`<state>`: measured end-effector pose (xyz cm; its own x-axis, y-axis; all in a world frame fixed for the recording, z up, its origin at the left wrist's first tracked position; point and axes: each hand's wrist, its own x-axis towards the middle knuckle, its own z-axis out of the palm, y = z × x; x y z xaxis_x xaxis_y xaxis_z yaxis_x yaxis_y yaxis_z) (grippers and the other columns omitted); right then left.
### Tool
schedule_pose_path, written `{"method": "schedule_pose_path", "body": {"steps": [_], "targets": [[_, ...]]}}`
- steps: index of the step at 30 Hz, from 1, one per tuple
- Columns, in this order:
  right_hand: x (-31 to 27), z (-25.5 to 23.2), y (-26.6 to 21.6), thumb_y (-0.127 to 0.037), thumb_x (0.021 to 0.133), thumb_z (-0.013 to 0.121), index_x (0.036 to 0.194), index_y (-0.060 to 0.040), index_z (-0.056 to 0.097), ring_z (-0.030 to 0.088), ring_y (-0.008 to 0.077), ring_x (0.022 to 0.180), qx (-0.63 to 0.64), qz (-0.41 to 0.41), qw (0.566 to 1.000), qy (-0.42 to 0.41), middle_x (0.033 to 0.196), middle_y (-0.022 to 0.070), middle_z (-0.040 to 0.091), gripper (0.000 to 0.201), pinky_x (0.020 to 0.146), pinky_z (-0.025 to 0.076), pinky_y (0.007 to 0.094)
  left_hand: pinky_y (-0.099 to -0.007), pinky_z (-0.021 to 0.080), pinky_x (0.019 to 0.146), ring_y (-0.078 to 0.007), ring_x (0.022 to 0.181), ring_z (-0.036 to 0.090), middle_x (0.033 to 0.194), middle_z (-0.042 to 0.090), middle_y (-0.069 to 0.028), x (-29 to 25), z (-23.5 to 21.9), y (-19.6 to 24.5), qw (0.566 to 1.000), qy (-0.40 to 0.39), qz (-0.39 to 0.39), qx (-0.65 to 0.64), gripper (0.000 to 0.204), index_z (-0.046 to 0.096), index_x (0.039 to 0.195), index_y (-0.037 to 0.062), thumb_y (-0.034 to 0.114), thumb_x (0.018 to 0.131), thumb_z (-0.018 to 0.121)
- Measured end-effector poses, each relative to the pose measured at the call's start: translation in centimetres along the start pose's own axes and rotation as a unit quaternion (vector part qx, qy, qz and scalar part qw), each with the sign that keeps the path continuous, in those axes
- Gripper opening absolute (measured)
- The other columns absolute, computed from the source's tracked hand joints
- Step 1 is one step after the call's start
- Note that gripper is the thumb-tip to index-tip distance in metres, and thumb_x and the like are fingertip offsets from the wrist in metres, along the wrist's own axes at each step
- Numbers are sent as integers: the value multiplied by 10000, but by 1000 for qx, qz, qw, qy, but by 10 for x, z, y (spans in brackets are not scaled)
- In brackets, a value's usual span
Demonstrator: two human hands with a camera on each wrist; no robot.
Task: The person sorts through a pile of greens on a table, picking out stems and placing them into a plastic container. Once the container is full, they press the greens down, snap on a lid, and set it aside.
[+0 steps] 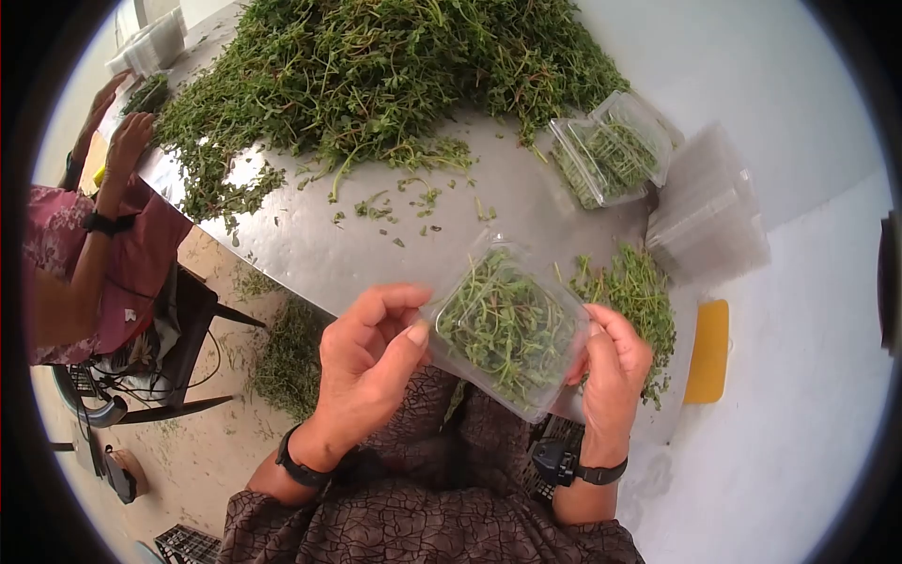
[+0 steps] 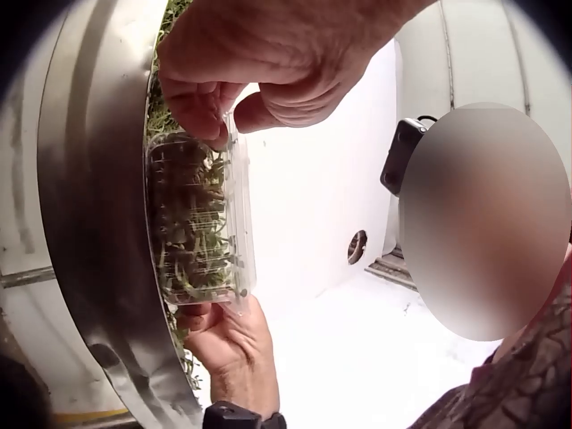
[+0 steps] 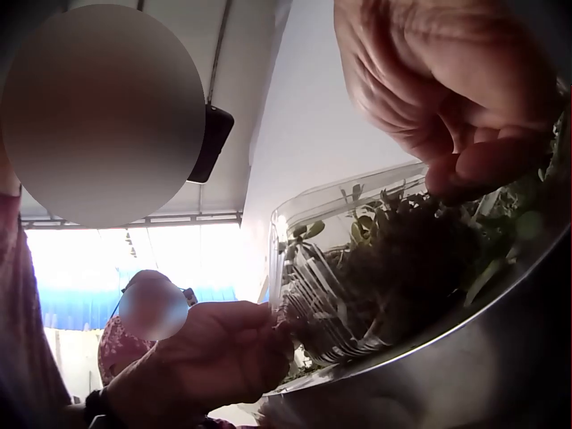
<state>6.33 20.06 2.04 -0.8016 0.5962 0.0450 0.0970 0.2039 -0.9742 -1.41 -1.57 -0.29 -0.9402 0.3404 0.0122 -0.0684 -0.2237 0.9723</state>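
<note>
A clear plastic clamshell box (image 1: 512,329) filled with leafy green sprigs is held up, tilted, over the front edge of the metal table. Its clear lid lies over the greens. My left hand (image 1: 376,362) pinches the box's left corner between thumb and fingers. On the opposite side my right hand (image 1: 615,371) grips the edge, thumb on top and fingers beneath. From the left wrist, the ribbed side of the box (image 2: 192,223) shows between both hands. In the right wrist view the sprigs press near the clear wall of the box (image 3: 313,206).
A large heap of greens (image 1: 376,75) covers the back of the metal table (image 1: 319,235). At right stand another filled clamshell (image 1: 611,155), a stack of clear containers (image 1: 709,211), a smaller pile of sprigs (image 1: 629,301) and a yellow board (image 1: 707,352). Another person's hands (image 1: 127,141) are at left.
</note>
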Motion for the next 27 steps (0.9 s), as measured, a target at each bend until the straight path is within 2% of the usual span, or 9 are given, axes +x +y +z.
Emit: {"method": "schedule_pose_path", "body": {"steps": [10,16,17,19,22,23,24,26,27], "targets": [[-1,-1,-1,0,934,498,1086,46,675,522,50,467,-21,-25,999,-3,618,-15,564,238,432,392,195,-203,466,548,-65,617,566,840,607,-21,-6,-3,12,989,-31,-111,-90,233,562,1155,-48,35,938,551],[0,1,-3,-11,943,495,1091,56,661,522,55,470,-43,-42,998,-8,617,-2,567,233,441,395,198,-213,459,540,-73,614,556,891,611,-38,-5,1,10,992,-8,-128,-21,244,564,1171,-50,63,957,532],[-2,1,-4,-17,948,494,1105,60,649,530,59,477,-54,-28,998,-13,626,8,579,234,446,407,200,-213,459,540,-73,614,556,891,611,-38,-5,4,9,991,-27,-127,-22,244,564,1171,-50,63,957,532],[-4,2,-4,-31,958,494,1142,63,622,553,71,499,-25,-2,1000,-12,661,30,602,243,455,431,207,-218,466,568,-75,641,558,896,613,-42,-7,3,4,998,28,-49,-27,275,545,1213,-45,84,970,525],[-8,7,-7,-60,975,505,1218,68,561,606,97,567,32,38,998,-32,750,73,643,280,489,482,224,-265,491,788,-126,897,569,1129,570,-94,-1,3,-8,995,47,81,-28,445,415,1391,-26,119,982,515],[-10,9,-8,-75,982,516,1257,70,528,636,111,613,56,54,996,-53,804,95,660,311,513,509,232,-352,457,938,-229,1129,536,1366,455,-153,1,-1,-14,995,42,87,-14,697,314,1469,-17,296,937,638],[-12,10,-7,-75,982,516,1257,70,528,636,111,613,57,50,996,-42,804,95,660,311,513,509,232,-352,457,938,-229,1129,536,1366,455,-153,4,0,-19,995,30,90,-16,697,314,1469,-17,296,937,638],[-16,11,-2,-109,988,546,1283,86,492,668,132,690,69,16,993,-92,861,118,664,358,563,535,243,-437,398,1032,-330,1319,426,1526,283,-200,9,4,-25,970,61,217,95,1029,227,1508,-12,535,806,744],[-18,10,-3,-129,986,568,1276,106,482,673,137,720,66,8,992,-111,874,116,665,383,590,537,242,-493,338,1088,-372,1429,278,1589,137,-221,7,6,-22,973,57,185,130,1221,191,1521,-3,671,684,771]]}}
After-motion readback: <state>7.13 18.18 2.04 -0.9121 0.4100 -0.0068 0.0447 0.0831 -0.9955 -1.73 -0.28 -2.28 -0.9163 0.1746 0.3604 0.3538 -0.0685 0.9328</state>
